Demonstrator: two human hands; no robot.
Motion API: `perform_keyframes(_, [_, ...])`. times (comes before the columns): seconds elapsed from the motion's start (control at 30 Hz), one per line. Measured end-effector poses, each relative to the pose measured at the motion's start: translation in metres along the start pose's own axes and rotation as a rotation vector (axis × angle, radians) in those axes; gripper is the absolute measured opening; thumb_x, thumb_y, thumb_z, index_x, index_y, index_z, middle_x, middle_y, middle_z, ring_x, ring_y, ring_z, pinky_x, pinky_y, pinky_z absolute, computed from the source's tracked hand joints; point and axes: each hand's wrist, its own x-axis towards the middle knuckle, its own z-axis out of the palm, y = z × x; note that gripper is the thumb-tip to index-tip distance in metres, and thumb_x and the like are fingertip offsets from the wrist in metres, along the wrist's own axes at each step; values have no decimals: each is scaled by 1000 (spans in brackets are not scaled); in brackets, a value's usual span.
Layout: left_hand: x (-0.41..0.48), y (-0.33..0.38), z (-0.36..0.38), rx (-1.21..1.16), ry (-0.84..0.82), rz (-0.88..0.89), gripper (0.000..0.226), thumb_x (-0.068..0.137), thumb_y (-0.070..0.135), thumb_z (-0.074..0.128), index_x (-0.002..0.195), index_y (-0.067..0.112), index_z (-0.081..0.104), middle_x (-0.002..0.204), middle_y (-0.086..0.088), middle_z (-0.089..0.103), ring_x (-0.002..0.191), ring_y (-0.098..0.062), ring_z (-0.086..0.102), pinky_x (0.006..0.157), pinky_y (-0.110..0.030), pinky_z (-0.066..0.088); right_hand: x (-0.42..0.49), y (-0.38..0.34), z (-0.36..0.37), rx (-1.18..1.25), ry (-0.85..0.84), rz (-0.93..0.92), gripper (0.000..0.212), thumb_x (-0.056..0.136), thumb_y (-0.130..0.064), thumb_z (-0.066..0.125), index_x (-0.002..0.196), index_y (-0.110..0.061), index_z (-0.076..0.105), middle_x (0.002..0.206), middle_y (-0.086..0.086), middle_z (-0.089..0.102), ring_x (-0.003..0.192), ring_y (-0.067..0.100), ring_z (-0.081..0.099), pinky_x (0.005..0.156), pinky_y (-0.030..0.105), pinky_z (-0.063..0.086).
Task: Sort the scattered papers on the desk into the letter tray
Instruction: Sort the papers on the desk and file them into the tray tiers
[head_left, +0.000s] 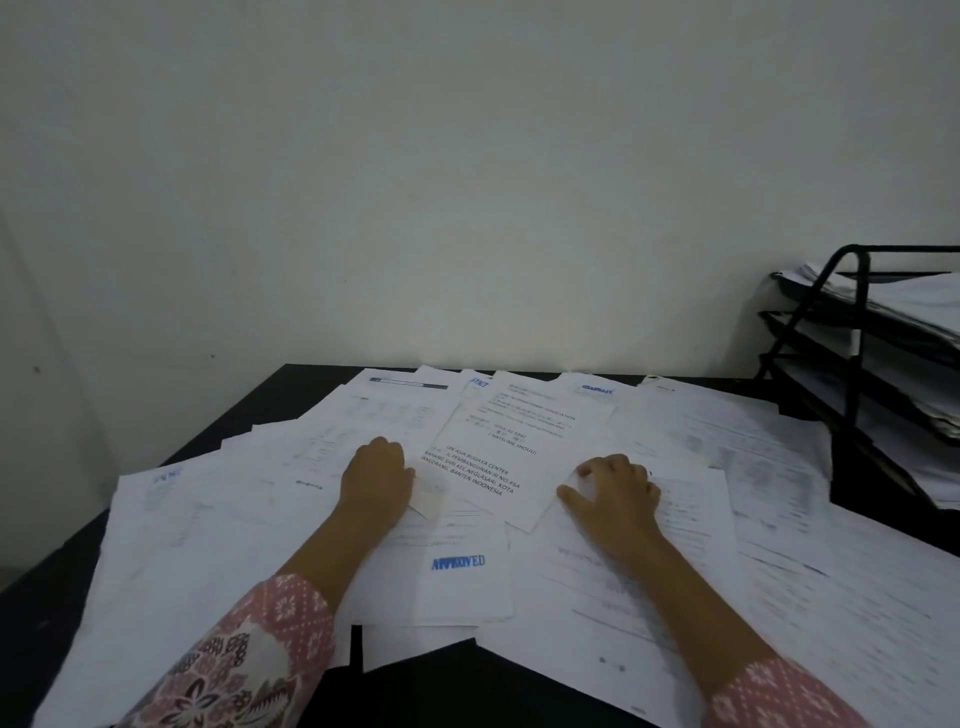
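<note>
Black desk (441, 686) sits under scattered white printed papers (779, 597). Black wire three-tier letter tray (854, 374) stands far right. White address sheet (498, 457) lies well left of tray, long axis toward wall. Right hand (615, 488), nearer tray, pinches sheet edge. Left hand (376, 475) has fingers curled, grip unclear.

Papers (208, 519) overlap across the desk (47, 613) from its left edge to its right. The letter tray (856, 332) stands at the far right corner, sheets in its tiers. Mid-desk, an addressed sheet (498, 447) lies atop others, behind the APPROVED-stamped sheet (457, 582).
</note>
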Motion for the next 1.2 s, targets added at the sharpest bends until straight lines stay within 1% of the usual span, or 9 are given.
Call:
perform_keyframes(0.27, [2,19,-3,28,76,57,20,95,25,45,92,12,60,87,1,56,81,-14,57,68,-23,44,3,-5,1,34,20,-2,26,90,-38,54,109,-22,61,122,-5,52,118,17,40,98,32,27])
perform_keyframes(0.37, [-1,53,-6,-98,98,130,20,94,25,46,93,12,62,91,-1,60,81,-16,58,71,-27,47,7,-10,-4,301,80,-58,12,94,-24,53,92,-16,62,103,1,63,98,17,56,80,21,40])
perform_keyframes(0.47, [-5,92,-3,-203,67,190,20,92,26,48,96,13,63,96,-1,62,86,-16,58,70,-25,42,11,-17,-14,657,8,112,18,97,-21,49,90,-8,60,90,10,69,69,17,64,62,20,47])
perform_keyframes(0.6, [-9,132,6,-300,4,263,20,91,28,50,98,15,65,101,0,64,93,-17,59,75,-27,44,24,-18,-23,889,-103,355,27,98,-29,43,94,-7,58,83,15,70,67,28,69,60,30,55])
perform_keyframes(0.77, [-10,150,15,-529,-174,284,18,89,31,57,92,17,68,95,3,68,89,-13,62,77,-28,49,41,-5,-29,819,-109,428,26,91,-22,58,83,3,63,80,20,69,68,31,69,66,41,58])
perform_keyframes(0.9, [9,132,14,-641,-159,188,17,90,27,56,90,14,66,88,3,66,83,-14,60,75,-27,49,53,2,-29,780,-118,465,3,84,0,63,81,0,63,86,20,68,71,34,69,67,47,59])
perform_keyframes(1.03, [38,83,19,-460,-62,97,20,92,16,51,107,13,64,112,-5,63,101,-19,58,88,-30,47,62,7,-30,594,-88,428,13,82,2,60,69,-3,58,82,19,65,69,31,63,61,36,56])
perform_keyframes(1.1, [49,64,20,-263,-128,103,33,95,21,46,127,14,53,130,-6,53,118,-22,49,99,-32,40,65,7,-29,535,-97,389,18,82,1,59,66,-6,56,75,16,63,61,26,57,53,28,47])
perform_keyframes(1.2, [58,55,21,-64,-300,138,52,98,40,38,144,14,32,148,-6,35,134,-25,33,108,-38,28,65,7,-24,481,-104,330,13,83,-4,63,72,-8,58,79,10,62,70,23,58,59,25,44])
